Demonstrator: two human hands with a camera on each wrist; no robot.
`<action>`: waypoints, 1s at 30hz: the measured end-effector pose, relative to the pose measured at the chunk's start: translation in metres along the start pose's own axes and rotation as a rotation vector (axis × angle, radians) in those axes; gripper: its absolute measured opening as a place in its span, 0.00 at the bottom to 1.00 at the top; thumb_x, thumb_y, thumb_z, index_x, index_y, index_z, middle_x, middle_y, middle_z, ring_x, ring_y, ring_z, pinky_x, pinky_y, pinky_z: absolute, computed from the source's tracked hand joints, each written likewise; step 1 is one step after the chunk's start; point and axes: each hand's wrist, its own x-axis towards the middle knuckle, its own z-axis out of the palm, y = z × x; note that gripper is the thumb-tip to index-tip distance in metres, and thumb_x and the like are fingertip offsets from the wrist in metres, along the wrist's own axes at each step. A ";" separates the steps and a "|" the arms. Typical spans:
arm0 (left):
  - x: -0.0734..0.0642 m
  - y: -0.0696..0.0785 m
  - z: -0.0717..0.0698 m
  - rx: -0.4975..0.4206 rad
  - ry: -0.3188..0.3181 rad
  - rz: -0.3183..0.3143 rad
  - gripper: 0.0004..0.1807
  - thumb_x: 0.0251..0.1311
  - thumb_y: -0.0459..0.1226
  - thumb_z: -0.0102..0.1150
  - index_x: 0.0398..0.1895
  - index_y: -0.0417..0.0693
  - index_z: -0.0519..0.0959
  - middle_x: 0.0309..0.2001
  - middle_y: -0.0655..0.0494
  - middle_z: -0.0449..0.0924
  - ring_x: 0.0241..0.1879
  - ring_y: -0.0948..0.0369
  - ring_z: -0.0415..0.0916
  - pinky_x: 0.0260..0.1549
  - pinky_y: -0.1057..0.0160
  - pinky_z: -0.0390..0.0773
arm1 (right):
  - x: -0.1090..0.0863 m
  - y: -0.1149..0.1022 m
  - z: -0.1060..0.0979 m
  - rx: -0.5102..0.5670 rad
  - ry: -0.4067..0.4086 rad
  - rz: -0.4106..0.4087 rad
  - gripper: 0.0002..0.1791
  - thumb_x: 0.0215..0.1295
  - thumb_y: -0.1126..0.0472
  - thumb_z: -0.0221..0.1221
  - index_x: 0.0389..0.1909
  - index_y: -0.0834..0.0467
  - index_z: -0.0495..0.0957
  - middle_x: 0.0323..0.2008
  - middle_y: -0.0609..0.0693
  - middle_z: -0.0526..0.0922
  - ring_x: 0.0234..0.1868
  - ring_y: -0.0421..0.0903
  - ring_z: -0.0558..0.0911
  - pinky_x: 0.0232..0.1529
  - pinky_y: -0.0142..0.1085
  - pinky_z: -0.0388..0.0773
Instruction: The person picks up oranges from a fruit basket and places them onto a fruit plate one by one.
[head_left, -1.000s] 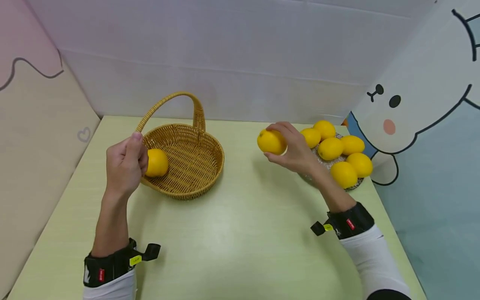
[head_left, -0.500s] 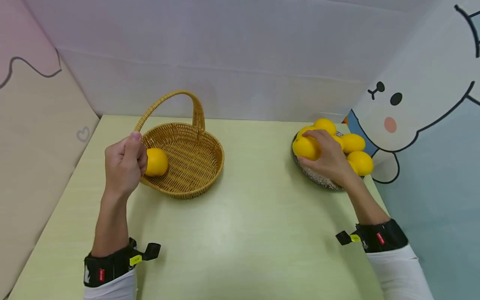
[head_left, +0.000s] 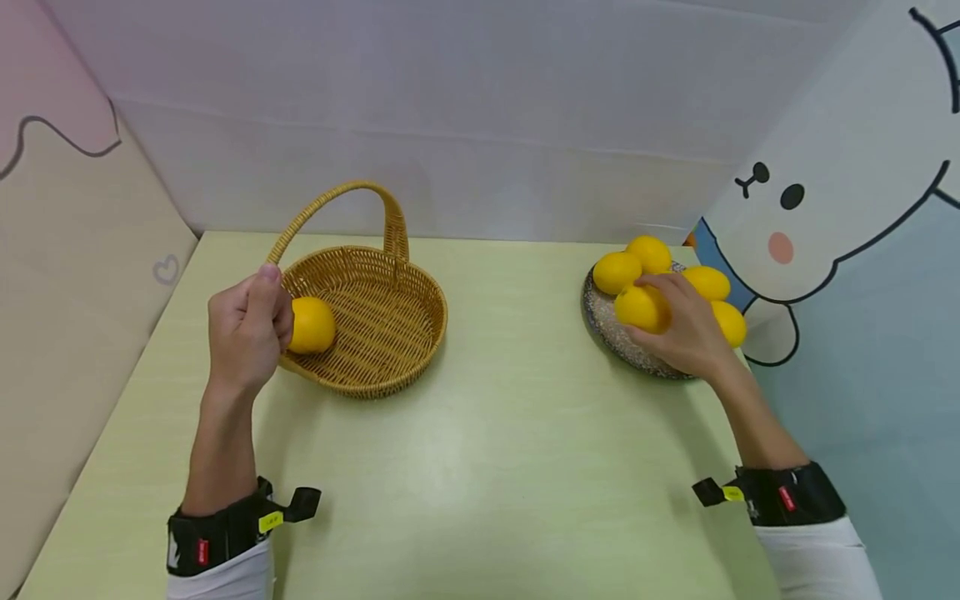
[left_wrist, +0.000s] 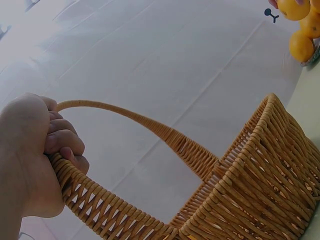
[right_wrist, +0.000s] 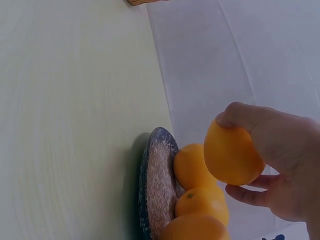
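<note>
My left hand (head_left: 246, 333) grips the handle (head_left: 337, 193) of a shallow woven basket (head_left: 382, 321), fingers wrapped round it in the left wrist view as well. A single yellow lemon (head_left: 312, 325) lies inside the basket, partly behind that hand. Over a speckled, dark-rimmed plate (head_left: 618, 337), my right hand (head_left: 686, 329) holds another lemon (head_left: 640, 308) between thumb and fingers. In the right wrist view the held lemon (right_wrist: 231, 155) shows above the plate's fruit. Several more lemons (head_left: 649, 253) rest on the plate, some hidden by the hand.
Both containers stand on a pale table (head_left: 450, 467), the basket at left and the plate near the right edge. A white wall covering (head_left: 450, 167) rises behind the table, with printed panels (head_left: 825, 242) at the sides.
My right hand has carried its lemon rightward, from the space between basket and plate to over the plate. The left hand has stayed on the basket handle.
</note>
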 end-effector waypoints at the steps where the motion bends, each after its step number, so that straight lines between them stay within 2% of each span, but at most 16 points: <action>1: 0.000 0.000 0.000 0.001 0.002 -0.002 0.35 0.88 0.40 0.48 0.14 0.39 0.58 0.12 0.57 0.57 0.10 0.62 0.52 0.09 0.62 0.46 | -0.001 0.001 0.000 -0.007 -0.006 0.010 0.37 0.62 0.62 0.79 0.71 0.64 0.77 0.66 0.67 0.79 0.63 0.67 0.79 0.60 0.65 0.77; 9: 0.000 0.004 0.001 -0.011 -0.002 -0.007 0.35 0.88 0.40 0.49 0.15 0.37 0.58 0.13 0.56 0.56 0.10 0.61 0.52 0.09 0.62 0.47 | -0.011 0.009 0.007 -0.128 -0.050 0.105 0.37 0.66 0.55 0.74 0.75 0.57 0.75 0.68 0.72 0.76 0.64 0.73 0.75 0.58 0.72 0.78; 12: -0.001 0.004 0.001 -0.019 -0.007 -0.001 0.34 0.88 0.40 0.49 0.15 0.36 0.58 0.13 0.56 0.57 0.10 0.62 0.52 0.09 0.62 0.47 | -0.015 0.003 0.010 -0.175 -0.074 0.132 0.38 0.66 0.56 0.74 0.76 0.58 0.74 0.68 0.74 0.76 0.65 0.75 0.75 0.53 0.75 0.80; 15: -0.001 0.004 0.001 -0.015 -0.004 -0.002 0.34 0.88 0.39 0.49 0.15 0.36 0.58 0.13 0.57 0.57 0.10 0.62 0.52 0.09 0.62 0.47 | -0.018 -0.001 0.015 -0.243 -0.079 0.143 0.39 0.67 0.55 0.75 0.76 0.57 0.73 0.67 0.74 0.76 0.63 0.77 0.76 0.45 0.75 0.83; 19: -0.001 0.004 0.001 -0.001 0.010 -0.012 0.34 0.88 0.39 0.48 0.15 0.36 0.58 0.12 0.56 0.56 0.10 0.61 0.52 0.09 0.63 0.46 | -0.019 -0.006 0.021 -0.322 -0.086 0.158 0.41 0.67 0.53 0.75 0.78 0.58 0.72 0.66 0.75 0.77 0.61 0.78 0.76 0.41 0.74 0.84; 30: -0.001 0.005 0.003 -0.012 0.014 -0.011 0.34 0.87 0.39 0.47 0.14 0.37 0.59 0.12 0.55 0.55 0.10 0.61 0.52 0.09 0.63 0.46 | -0.018 -0.008 0.034 -0.394 -0.098 0.193 0.40 0.65 0.53 0.74 0.74 0.62 0.72 0.61 0.76 0.77 0.60 0.80 0.77 0.41 0.73 0.85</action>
